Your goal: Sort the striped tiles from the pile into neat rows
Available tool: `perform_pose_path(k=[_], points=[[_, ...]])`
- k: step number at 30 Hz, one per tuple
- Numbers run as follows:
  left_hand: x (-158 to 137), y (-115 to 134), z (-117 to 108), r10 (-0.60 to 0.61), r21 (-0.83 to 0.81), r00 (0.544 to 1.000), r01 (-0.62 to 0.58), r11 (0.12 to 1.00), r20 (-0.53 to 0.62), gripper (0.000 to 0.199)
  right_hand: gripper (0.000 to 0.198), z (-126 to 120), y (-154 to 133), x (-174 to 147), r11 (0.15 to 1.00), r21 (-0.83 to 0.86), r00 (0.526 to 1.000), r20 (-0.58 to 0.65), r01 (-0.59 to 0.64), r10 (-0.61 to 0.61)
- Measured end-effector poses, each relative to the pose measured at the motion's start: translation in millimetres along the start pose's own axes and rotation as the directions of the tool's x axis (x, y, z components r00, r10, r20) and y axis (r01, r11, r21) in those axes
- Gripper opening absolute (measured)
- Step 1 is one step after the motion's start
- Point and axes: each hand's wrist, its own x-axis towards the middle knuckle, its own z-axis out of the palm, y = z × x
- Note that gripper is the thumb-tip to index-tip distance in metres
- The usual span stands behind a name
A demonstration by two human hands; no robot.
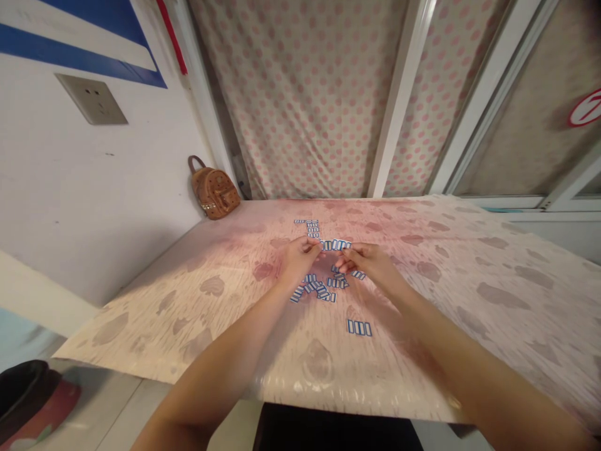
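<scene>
A short white strip with blue-outlined bars (335,245) is held up just above the table. The fingers of my left hand (300,255) pinch its left end, and those of my right hand (367,260) close on its right end. Below and between the hands lies a loose, overlapping pile of similar blue-and-white pieces (321,289). One such piece (359,327) rests by itself nearer the table's front edge. Beyond my left hand, more of them form a neat stacked block (312,228), partly hidden by the fingers.
The table (436,369) wears a glossy pinkish cover with a leaf pattern. At its back left corner a small brown backpack (216,193) leans against the wall. A dotted curtain (305,94) hangs behind. On the floor at left is a dark and red container (35,404).
</scene>
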Motion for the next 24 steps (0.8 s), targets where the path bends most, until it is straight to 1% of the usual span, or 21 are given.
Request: perform_pose_path(k=[4, 6, 9, 12, 16, 21, 24], points=[[-2.3, 4.2, 3.7, 0.059, 0.04, 0.998, -0.059, 0.997, 0.006, 0.006, 0.042, -0.9, -2.4, -1.2, 0.989, -0.145, 0.999, -0.045, 0.012, -0.019], [-3.5, 6.4, 5.5, 0.06, 0.043, 0.998, -0.06, 0.997, 0.011, 0.005, 0.038, -1.0, -2.7, -1.6, 0.975, -0.223, 0.998, -0.059, 0.016, -0.03], [-5.8, 8.7, 7.2, 0.04, 0.03, 0.999, -0.041, 0.999, 0.031, 0.005, 0.032, 0.2, -2.6, -3.1, 0.956, -0.293, 0.995, -0.084, 0.024, -0.051], [-8.1, 10.3, 7.7, 0.039, 0.034, 0.998, -0.041, 0.999, 0.051, 0.006, 0.031, 1.9, -2.2, -4.8, 0.946, -0.32, 0.991, -0.1, 0.049, -0.085], [-9.1, 9.9, 8.7, 0.029, 0.026, 0.997, -0.031, 0.999, 0.073, 0.007, 0.034, 2.5, -2.0, -5.1, 0.934, -0.356, 0.993, -0.094, 0.037, -0.075], [-7.1, 4.8, 9.7, 0.02, 0.003, 0.996, -0.02, 1.0, 0.087, 0.008, 0.037, 2.4, -1.4, -3.9, 0.914, -0.401, 0.99, -0.095, 0.06, -0.106], [-6.2, 2.6, 9.7, 0.014, -0.021, 0.996, -0.012, 1.0, 0.092, 0.008, 0.035, 2.5, -1.0, -3.4, 0.91, -0.409, 0.989, -0.098, 0.06, -0.109]])
